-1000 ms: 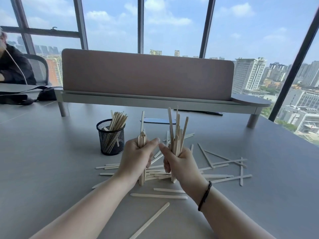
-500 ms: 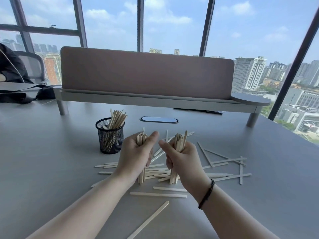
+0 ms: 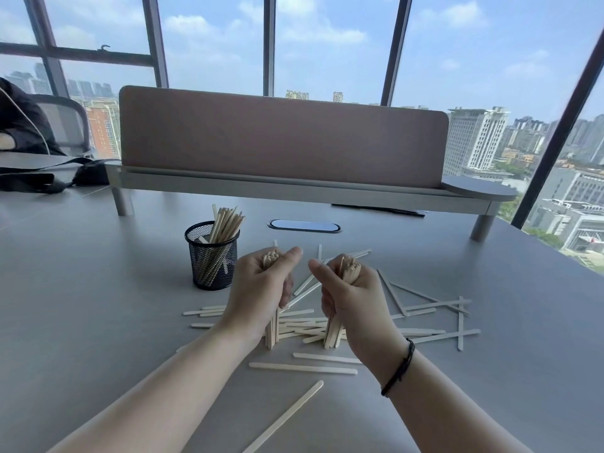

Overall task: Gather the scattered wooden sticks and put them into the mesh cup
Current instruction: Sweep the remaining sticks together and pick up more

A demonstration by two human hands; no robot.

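The left hand (image 3: 261,289) is gripping a bundle of wooden sticks (image 3: 271,325), its fingers curled round them and the thumb lying along the top. The bundle is standing upright, its upper ends showing just above the curled fingers and its lower ends sitting on the grey table (image 3: 98,322) below the palm. The right hand (image 3: 349,295) is gripping a second bundle (image 3: 333,331) the same way, fingers wrapped round it, thumb pointing toward the left hand; this bundle is also standing on end, leaning a little, with its tips poking out above the knuckles. The two hands are sitting near each other with a gap between the thumbs.

Loose sticks (image 3: 425,308) are lying flat on the table under and around both hands, most of them spreading out past the right hand's fingers, a few crossing one another. Three more (image 3: 302,368) are lying nearer the person than the wrists. The black mesh cup (image 3: 211,256) is standing upright just beyond the left hand's fingers and to their left, not touching them, and is already holding a sheaf of sticks that lean toward its right rim. A black band (image 3: 400,371) is circling the right wrist. Beyond the cup a pink desk divider (image 3: 281,138) is standing across the table.
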